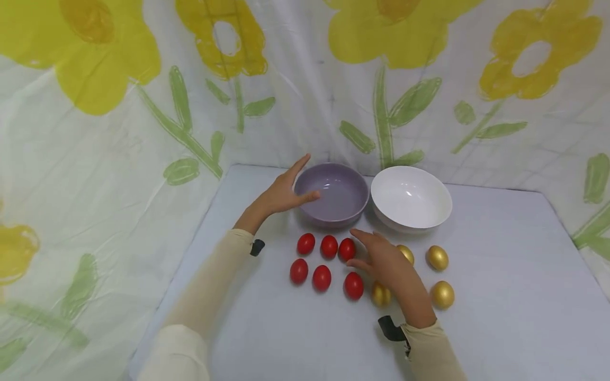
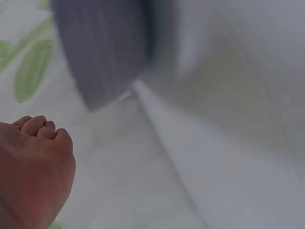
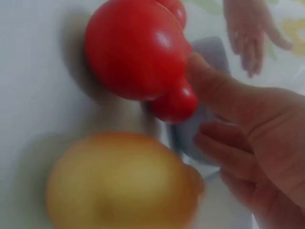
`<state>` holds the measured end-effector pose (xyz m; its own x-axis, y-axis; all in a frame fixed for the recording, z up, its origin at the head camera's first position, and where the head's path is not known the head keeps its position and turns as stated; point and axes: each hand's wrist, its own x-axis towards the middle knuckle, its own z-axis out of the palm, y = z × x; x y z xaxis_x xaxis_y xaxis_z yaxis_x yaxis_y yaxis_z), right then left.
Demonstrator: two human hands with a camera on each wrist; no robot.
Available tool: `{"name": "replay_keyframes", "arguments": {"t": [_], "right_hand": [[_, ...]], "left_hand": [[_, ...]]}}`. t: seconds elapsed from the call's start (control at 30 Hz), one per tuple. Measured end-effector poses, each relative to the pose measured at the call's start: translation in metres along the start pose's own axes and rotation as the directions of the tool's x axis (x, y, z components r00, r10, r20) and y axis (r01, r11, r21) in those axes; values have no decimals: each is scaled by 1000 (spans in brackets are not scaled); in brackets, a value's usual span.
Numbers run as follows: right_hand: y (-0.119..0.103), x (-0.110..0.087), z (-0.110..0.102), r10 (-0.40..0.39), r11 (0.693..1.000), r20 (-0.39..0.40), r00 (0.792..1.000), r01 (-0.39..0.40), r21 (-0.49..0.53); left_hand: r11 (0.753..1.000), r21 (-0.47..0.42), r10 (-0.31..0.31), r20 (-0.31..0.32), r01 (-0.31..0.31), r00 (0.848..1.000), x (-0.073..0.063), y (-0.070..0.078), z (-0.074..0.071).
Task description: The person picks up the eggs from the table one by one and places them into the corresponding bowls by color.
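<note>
My left hand point(image 1: 285, 193) hovers at the left rim of a purple bowl point(image 1: 335, 193), fingers stretched and thumb spread; the left wrist view shows the hand apart from the bowl's side point(image 2: 105, 52). Several glossy red eggs point(image 1: 322, 278) lie in two rows before that bowl. My right hand point(image 1: 388, 264) is over the table between the red eggs and several gold eggs point(image 1: 442, 295), thumb and fingers apart, holding nothing. Its thumb is close to a red egg point(image 1: 347, 250); whether they touch, I cannot tell. The hand partly covers a gold egg point(image 1: 406, 254).
A white bowl point(image 1: 411, 198) stands right of the purple one, near the back edge of the pale table point(image 1: 505, 254). A flower-printed curtain point(image 1: 295, 106) hangs behind and at the sides.
</note>
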<state>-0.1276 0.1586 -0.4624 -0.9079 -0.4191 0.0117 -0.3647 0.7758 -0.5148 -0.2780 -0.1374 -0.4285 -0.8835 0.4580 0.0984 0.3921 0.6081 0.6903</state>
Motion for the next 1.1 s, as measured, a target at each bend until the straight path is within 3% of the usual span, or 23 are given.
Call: {"name": "replay_keyframes", "arguments": {"t": [0.17, 0.33, 0.5, 0.67, 0.8, 0.93, 1.1], "right_hand": [[0, 6, 5, -3, 999, 15, 1000, 3, -35], [-3, 9, 8, 33, 997, 25, 999, -31, -73], [-5, 11, 14, 94, 994, 42, 995, -91, -59], [-6, 12, 15, 87, 995, 29, 996, -86, -56], [-8, 11, 5, 38, 999, -6, 999, -38, -9], [-18, 12, -20, -8, 995, -42, 999, 12, 97], [-25, 39, -44, -90, 983, -191, 977, 118, 144]], "left_hand": [[999, -17, -36, 126, 38, 991, 16, -28, 6], [1000, -29, 8, 205, -2, 979, 22, -45, 8], [1000, 6, 13, 205, -14, 979, 19, -53, 7], [999, 40, 16, 205, -24, 979, 21, -53, 9], [1000, 13, 18, 210, -21, 977, 22, -56, 13], [1000, -15, 29, 215, -26, 976, 23, -59, 17], [998, -27, 68, 207, -63, 976, 28, -58, 20]]}}
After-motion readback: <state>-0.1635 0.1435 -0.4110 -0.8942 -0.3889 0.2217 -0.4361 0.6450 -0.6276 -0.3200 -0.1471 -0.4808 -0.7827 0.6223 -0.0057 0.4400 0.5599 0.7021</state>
